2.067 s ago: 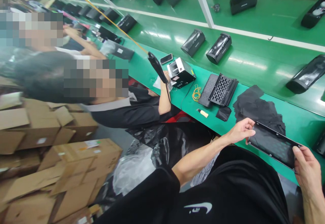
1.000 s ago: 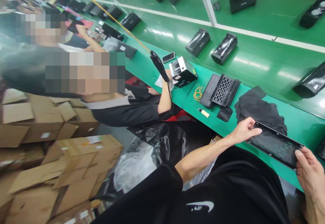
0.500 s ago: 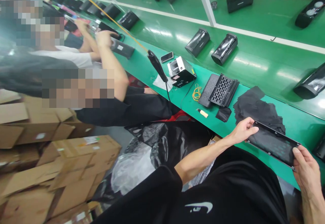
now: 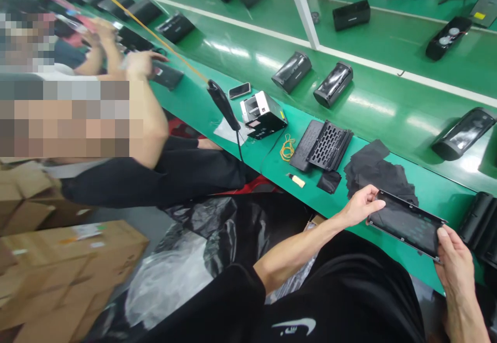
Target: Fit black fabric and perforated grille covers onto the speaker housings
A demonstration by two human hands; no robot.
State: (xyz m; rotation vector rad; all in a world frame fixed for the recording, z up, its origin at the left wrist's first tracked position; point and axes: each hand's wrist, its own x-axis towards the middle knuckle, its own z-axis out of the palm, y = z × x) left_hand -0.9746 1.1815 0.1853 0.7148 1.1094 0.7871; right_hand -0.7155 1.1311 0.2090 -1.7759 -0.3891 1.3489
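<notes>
Between my two hands is a black speaker grille panel [image 4: 406, 225], a long frame with a dark sheet across it and small clips along its edges. My left hand [image 4: 363, 206] grips its left end, thumb on top. At the right end my right hand [image 4: 455, 249] holds it the same way. Just beyond the panel lies a loose pile of black cloth pieces [image 4: 382, 172]. Left of that pile, a stack of perforated black panels [image 4: 331, 145] rests beside a flat black panel [image 4: 306, 146]. A small black square piece [image 4: 329, 182] lies in front of them.
A cutter with a pale handle [image 4: 296, 180], yellow cord [image 4: 287, 147], a boxy device [image 4: 264, 115] and a phone [image 4: 239, 90] lie leftward. An electric screwdriver [image 4: 223, 103] hangs above. Black speakers [image 4: 333, 84] stand on the green line. A co-worker [image 4: 147, 94] sits left, near cartons [image 4: 77, 255].
The view has swung to the right, so the scene sits further left and more black parts show at the right edge. Both hands keep hold of the panel.
</notes>
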